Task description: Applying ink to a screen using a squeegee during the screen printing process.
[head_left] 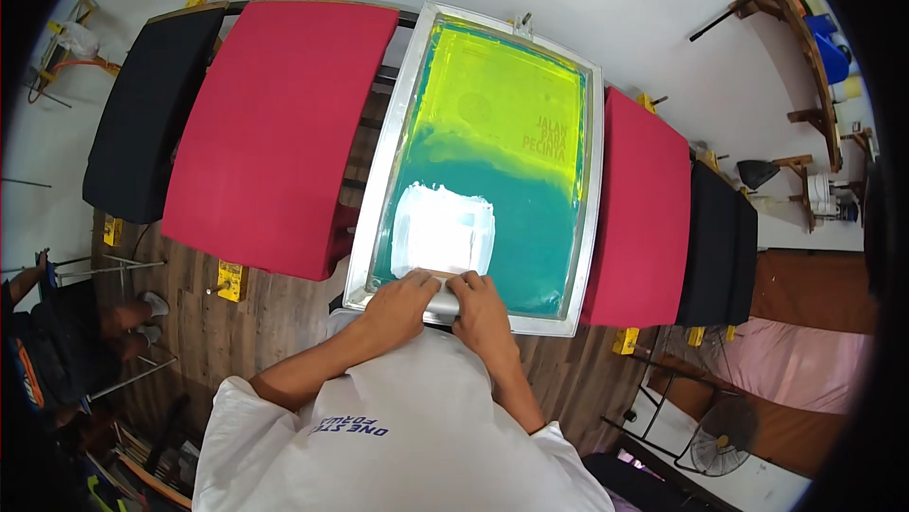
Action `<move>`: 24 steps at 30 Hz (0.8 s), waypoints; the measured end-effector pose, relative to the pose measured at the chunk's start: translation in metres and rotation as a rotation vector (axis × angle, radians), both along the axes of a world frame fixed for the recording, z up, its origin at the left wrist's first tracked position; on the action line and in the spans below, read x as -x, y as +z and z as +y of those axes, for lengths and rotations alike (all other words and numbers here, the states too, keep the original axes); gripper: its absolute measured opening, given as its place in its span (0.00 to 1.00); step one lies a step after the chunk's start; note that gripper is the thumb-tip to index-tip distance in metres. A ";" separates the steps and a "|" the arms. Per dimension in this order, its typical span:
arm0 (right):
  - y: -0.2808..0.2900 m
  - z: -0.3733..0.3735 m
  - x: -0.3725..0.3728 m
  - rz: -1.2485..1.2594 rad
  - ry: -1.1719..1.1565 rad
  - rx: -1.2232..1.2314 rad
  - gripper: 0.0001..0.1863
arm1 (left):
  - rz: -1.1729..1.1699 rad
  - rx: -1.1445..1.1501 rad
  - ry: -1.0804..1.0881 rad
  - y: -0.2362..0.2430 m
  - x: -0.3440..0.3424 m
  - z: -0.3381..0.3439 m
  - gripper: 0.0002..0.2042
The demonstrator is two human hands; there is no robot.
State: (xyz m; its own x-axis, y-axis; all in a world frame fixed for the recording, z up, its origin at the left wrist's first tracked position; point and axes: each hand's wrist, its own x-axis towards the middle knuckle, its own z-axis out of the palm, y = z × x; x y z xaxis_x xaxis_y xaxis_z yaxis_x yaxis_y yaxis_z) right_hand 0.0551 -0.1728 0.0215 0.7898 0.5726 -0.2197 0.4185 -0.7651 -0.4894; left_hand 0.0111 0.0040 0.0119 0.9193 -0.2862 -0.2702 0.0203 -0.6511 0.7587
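At the inked screen [530,228] — both hands [398,305] grip a silver squeegee [442,303].

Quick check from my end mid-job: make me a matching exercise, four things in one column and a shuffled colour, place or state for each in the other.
Things
1. Squeegee
2. White ink
3. Frame
4. Fan

Places, colours, states
A. Silver, between two red boards
B. Gripped by the left hand and right hand
C. Dark, at the lower right of the view
D. Spread in a patch just beyond the hands

Pairs
1-B
2-D
3-A
4-C
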 end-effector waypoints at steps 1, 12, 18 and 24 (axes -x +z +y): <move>0.004 0.002 -0.009 0.078 0.018 0.026 0.22 | 0.022 -0.027 0.041 -0.001 -0.008 0.002 0.22; -0.016 0.049 -0.092 -0.052 -0.002 0.067 0.21 | -0.171 0.018 0.186 -0.025 -0.087 0.040 0.18; -0.013 0.032 -0.069 -0.070 0.119 0.075 0.21 | -0.149 -0.041 0.218 -0.029 -0.034 0.019 0.25; 0.000 0.018 -0.056 -0.062 0.240 0.191 0.21 | -0.048 -0.071 0.191 -0.010 -0.007 -0.006 0.22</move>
State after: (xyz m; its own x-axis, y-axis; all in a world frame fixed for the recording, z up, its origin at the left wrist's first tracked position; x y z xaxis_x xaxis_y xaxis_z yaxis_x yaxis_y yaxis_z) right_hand 0.1115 -0.1544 0.0213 0.6525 0.6973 -0.2966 0.6227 -0.7165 -0.3145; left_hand 0.0177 -0.0024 0.0015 0.9672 -0.0876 -0.2383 0.1134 -0.6910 0.7139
